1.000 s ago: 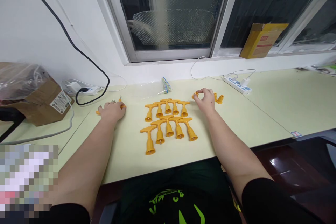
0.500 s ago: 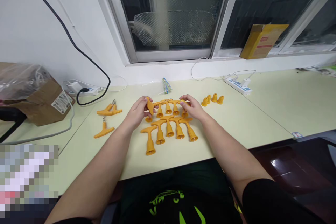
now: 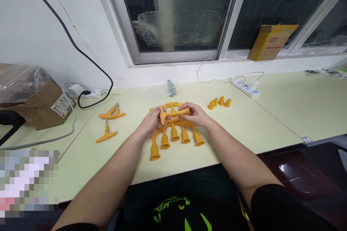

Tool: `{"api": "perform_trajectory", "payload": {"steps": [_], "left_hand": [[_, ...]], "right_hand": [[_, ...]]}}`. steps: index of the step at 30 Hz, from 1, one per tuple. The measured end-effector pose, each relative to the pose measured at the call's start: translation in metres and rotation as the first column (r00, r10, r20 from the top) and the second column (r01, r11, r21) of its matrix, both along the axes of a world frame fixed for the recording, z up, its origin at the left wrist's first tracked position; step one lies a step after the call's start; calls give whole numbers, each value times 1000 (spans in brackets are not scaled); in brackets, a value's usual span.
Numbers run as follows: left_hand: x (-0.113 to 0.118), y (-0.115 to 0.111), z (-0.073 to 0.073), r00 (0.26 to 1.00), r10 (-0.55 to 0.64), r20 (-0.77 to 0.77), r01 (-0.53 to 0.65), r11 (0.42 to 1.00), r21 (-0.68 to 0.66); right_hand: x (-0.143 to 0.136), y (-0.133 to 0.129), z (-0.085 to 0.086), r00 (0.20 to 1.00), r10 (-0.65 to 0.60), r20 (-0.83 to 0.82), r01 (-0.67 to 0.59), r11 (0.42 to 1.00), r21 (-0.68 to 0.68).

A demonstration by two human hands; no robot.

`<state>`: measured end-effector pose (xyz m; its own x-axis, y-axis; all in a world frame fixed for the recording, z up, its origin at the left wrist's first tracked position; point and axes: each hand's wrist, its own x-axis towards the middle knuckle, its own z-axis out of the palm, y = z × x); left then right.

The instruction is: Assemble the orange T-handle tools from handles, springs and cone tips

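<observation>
My left hand [image 3: 151,121] grips the T-shaped handle [image 3: 163,116] of a yellow corkscrew, held sideways above the table. At the other end, my right hand [image 3: 195,114] holds the yellow bell-shaped sleeve [image 3: 183,112], which is around the corkscrew's shaft. Under and in front of the hands lie several yellow corkscrews with bell sleeves [image 3: 175,135] in two rows, the rear one partly hidden. Three corkscrews without sleeves [image 3: 106,136] lie to the left, their metal spirals pointing away. Several loose bell sleeves [image 3: 221,101] stand at the right.
A cardboard box [image 3: 51,104] with plastic wrap and a power strip [image 3: 94,94] are at the left. Behind the hands lies a clear plastic bag with a coloured header [image 3: 171,88]. Another power strip [image 3: 245,88] is at the back right, below a yellow carton [image 3: 272,43].
My hands have come closer together and slightly nearer to me. The bell sleeve in my right hand is now on the shaft of the corkscrew in my left hand.
</observation>
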<state>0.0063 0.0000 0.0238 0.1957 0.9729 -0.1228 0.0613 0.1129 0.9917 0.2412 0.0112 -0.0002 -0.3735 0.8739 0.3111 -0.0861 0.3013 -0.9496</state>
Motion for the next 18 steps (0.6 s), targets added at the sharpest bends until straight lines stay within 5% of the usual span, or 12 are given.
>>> {"api": "perform_trajectory", "payload": {"steps": [3, 6, 9, 15, 18], "left_hand": [[4, -3, -1, 1000, 5, -21, -4, 999, 42], [2, -8, -3, 995, 28, -96, -2, 965, 264], [-4, -12, -3, 977, 49, -209, 61, 868, 492], [-13, -19, 13, 878, 112, -466, 285, 660, 695], [-16, -38, 24, 868, 263, -422, 243, 515, 822]], "right_hand": [[-5, -2, -2, 1000, -4, 16, 4, 1000, -27], [-8, -3, -1, 998, 27, 58, -19, 991, -134], [-8, -6, 3, 985, 170, 34, -153, 942, -300], [2, -6, 10, 901, 418, -119, -404, 704, -585], [9, -4, 10, 881, 443, -165, -453, 691, -564]]}}
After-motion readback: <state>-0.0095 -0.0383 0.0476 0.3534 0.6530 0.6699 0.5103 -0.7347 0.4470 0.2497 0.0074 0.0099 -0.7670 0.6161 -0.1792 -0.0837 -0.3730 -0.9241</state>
